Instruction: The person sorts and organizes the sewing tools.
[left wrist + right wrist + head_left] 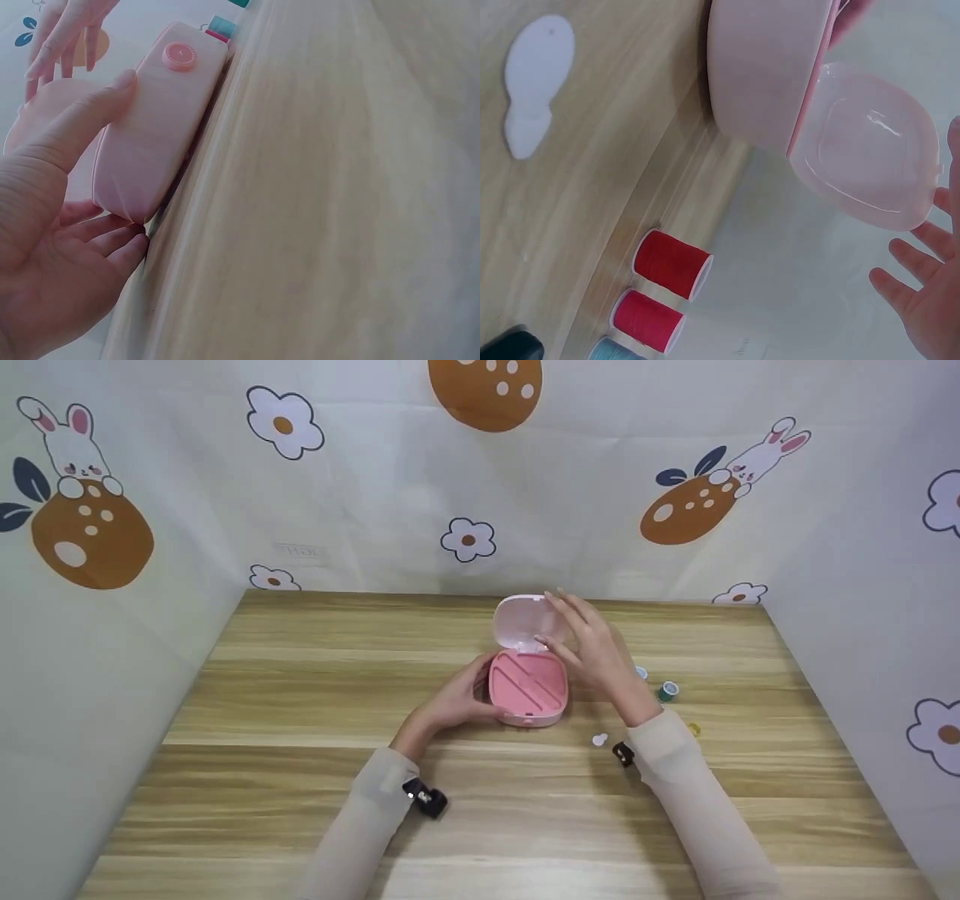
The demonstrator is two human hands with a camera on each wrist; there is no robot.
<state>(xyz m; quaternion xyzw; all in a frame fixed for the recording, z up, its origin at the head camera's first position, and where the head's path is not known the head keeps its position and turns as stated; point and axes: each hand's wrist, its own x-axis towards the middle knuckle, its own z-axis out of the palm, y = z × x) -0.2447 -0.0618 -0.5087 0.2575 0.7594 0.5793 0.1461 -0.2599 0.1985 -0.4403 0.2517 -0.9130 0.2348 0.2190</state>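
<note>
A pink sewing box [529,721] stands on the table with its lid [516,622] raised at the back. Diagonal dividers cross the pink tray [517,679] inside. My left hand [459,701] grips the box's left side; in the left wrist view its thumb [112,101] lies on the front wall, with the fingers bent at the bottom edge. Beside the raised lid is my right hand [600,656], its fingers spread. In the right wrist view, fingertips of the right hand [937,300] meet the lid's outer edge.
Right of the box lie a white needle threader [599,739], a green thread spool [667,691] and a small yellow item [695,730]. The right wrist view shows a red spool [671,262], a crimson spool [646,320] and a blue spool [615,351]. A patterned cloth wall [375,510] stands behind.
</note>
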